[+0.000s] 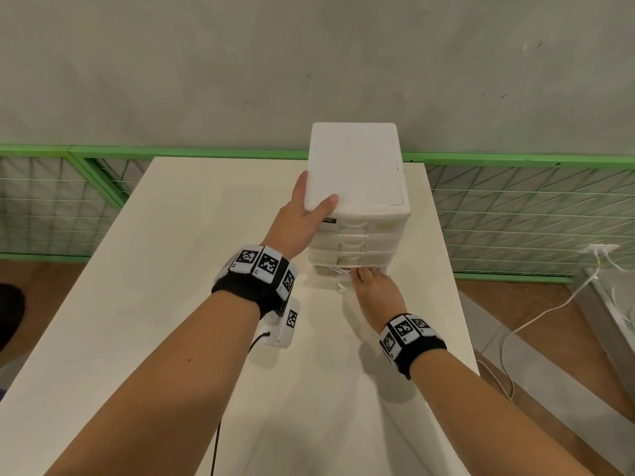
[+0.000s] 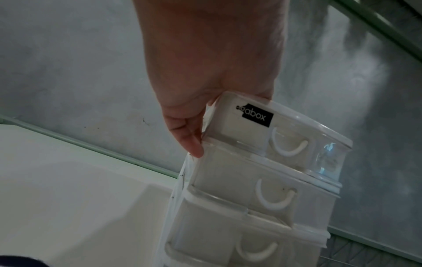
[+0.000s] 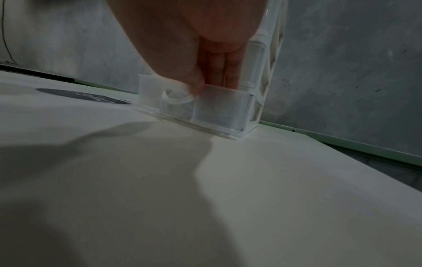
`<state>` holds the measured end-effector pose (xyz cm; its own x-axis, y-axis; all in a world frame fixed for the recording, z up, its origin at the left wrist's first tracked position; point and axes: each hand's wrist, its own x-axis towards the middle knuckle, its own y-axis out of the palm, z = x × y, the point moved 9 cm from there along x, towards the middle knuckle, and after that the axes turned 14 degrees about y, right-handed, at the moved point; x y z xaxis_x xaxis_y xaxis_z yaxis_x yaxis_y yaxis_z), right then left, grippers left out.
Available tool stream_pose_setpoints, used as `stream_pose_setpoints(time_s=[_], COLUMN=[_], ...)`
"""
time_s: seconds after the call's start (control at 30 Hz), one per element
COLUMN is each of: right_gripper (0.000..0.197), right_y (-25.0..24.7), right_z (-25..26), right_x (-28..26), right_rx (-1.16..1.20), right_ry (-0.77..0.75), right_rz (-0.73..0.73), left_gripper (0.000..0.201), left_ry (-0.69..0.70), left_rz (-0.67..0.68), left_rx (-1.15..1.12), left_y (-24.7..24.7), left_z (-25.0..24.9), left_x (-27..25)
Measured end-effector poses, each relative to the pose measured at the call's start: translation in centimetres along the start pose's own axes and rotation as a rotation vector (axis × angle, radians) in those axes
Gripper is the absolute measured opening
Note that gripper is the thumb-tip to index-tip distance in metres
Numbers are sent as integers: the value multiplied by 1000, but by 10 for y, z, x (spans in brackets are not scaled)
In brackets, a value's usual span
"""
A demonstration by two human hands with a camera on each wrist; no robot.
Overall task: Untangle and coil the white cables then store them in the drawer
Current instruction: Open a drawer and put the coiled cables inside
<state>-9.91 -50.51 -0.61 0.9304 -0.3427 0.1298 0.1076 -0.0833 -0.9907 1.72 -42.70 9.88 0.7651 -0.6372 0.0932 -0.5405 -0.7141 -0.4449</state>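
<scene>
A white drawer unit (image 1: 357, 166) (image 2: 262, 162) stands at the far middle of the white table (image 1: 192, 235). My left hand (image 1: 311, 201) (image 2: 194, 126) grips its top front-left corner, thumb on the lid and fingers down the side. The bottom drawer (image 1: 326, 274) (image 3: 219, 108) is pulled out a little, and white cables (image 1: 338, 270) show inside it. My right hand (image 1: 364, 276) (image 3: 212, 81) is at that drawer. Its fingers reach down behind the clear front wall and its thumb is outside by the handle (image 3: 177, 98), pinching the front. The three upper drawers are closed.
A green-framed wire fence (image 1: 515, 207) runs behind the table below a grey wall. The table's right edge lies close to the drawer unit. On the floor at the right trails another white cable (image 1: 536, 321). A black cord (image 1: 216, 424) hangs from my left wrist over the table.
</scene>
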Motion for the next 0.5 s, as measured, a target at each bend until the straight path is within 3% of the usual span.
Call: stream_pose_setpoints(time_s=[0.2,0.33,0.5], right_gripper=[38,29,25], right_y=[-4,-11,-1], right_z=[-10,-3,2], right_x=[4,-4,-4], right_rx=[138,197,274], right_ry=[85,20,-14], right_rz=[27,-5,74], left_gripper=[78,77,77], left_ry=[-7,4,10], left_rz=[-1,-10,-18], left_rx=[10,18,18], left_y=[0,0,1], left_z=[0,1,2], left_x=[0,0,0])
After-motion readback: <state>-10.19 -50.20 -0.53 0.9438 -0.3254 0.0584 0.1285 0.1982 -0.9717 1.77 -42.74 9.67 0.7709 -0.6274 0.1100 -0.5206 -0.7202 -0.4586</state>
